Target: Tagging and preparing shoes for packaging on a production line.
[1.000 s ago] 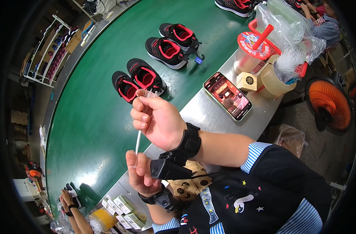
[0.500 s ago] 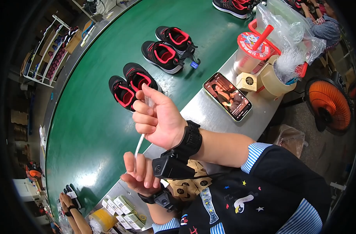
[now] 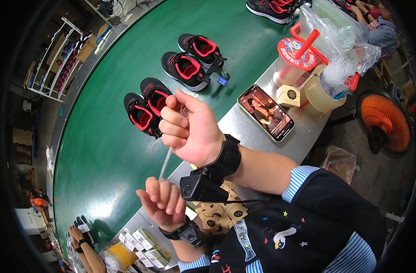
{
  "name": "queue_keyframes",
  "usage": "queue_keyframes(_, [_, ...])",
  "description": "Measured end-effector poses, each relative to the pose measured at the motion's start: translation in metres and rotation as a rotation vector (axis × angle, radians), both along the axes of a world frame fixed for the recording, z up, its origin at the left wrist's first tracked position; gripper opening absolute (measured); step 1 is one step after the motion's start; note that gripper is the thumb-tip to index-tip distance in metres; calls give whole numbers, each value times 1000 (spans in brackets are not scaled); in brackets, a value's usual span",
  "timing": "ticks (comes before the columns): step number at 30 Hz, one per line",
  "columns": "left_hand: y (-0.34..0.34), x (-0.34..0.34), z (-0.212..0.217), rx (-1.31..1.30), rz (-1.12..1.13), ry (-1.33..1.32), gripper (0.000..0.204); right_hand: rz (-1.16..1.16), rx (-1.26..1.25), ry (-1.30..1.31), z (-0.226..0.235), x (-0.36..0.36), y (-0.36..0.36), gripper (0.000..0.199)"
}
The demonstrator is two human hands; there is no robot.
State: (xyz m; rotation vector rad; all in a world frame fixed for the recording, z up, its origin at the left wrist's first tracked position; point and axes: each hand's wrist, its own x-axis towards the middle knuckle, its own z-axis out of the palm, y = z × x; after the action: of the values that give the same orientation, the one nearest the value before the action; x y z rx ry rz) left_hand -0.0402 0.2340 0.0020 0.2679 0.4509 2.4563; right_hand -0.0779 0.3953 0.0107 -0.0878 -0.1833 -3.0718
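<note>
My right hand is raised in a fist over the edge of the green belt, closed on the top of a thin clear plastic strip. The strip hangs down to my left hand, whose fingertips pinch its lower end. A black band with a small camera sits on my right wrist, and a watch on my left. Just beyond my fist lies a pair of black shoes with red lining.
A second black and red pair lies further along the belt. On the steel table are a phone, a small box, a red-lidded cup, brown paper tags and small boxes. An orange fan stands right; another person's hands at lower left.
My right hand has lifted a little and closed tighter on the strip. Both pairs of shoes have drifted slightly left along the belt. The phone has stayed put.
</note>
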Motion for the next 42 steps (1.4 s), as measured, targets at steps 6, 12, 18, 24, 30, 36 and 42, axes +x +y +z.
queue_keyframes(6, [-12,-6,12,57,214,194,23,-348,395,-92,10,-10,4,28])
queue_keyframes(12, [-22,-6,10,-853,860,596,14,-253,1714,439,11,0,-3,36])
queue_keyframes(18, [-17,-8,6,-886,506,775,46,83,1283,510,6,7,-34,33])
queue_keyframes(24, [-20,-9,11,-988,395,808,40,82,774,331,5,4,-33,22])
queue_keyframes(30, [-17,-8,20,-1064,271,849,31,65,421,238,13,9,-30,19])
queue_keyframes(36, [-12,-5,24,-1092,202,864,31,83,392,251,12,10,-24,16])
queue_keyframes(42, [-15,-6,24,-1074,211,860,28,46,451,239,14,12,-26,16])
